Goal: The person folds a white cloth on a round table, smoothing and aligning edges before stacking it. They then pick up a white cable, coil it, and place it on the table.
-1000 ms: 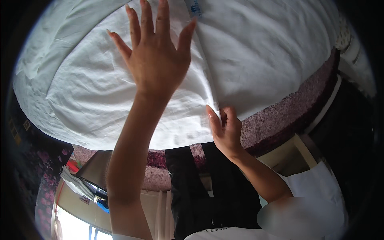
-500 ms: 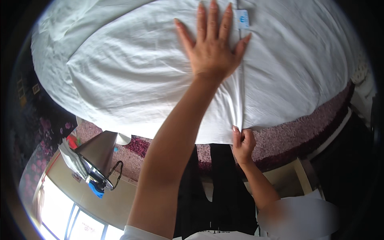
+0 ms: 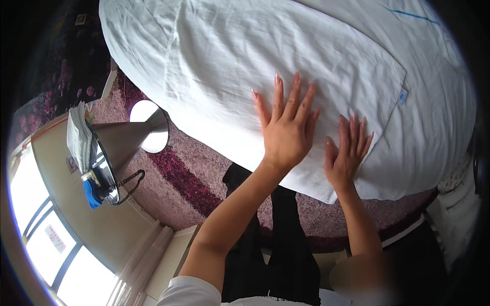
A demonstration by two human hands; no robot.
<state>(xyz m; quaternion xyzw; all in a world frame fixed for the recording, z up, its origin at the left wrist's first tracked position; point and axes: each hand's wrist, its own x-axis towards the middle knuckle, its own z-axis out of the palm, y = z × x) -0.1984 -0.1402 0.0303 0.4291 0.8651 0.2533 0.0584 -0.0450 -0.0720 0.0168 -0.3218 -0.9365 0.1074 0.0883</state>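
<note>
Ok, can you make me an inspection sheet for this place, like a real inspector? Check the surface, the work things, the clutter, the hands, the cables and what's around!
Surface: white bedding, wrinkled.
Job's things: white cloth lying on it, creased, with a small blue tag near one corner.
Clutter: papers and a blue thing at the top of the metal stand; too small to tell what the blue thing is.
Hands: left hand palm down on the cloth, fingers spread; right hand palm down on it too, nearer the tag.
Cables: coiled dark cord looping beside the stand.
Surroundings: purple carpet, window, curtain.
</note>
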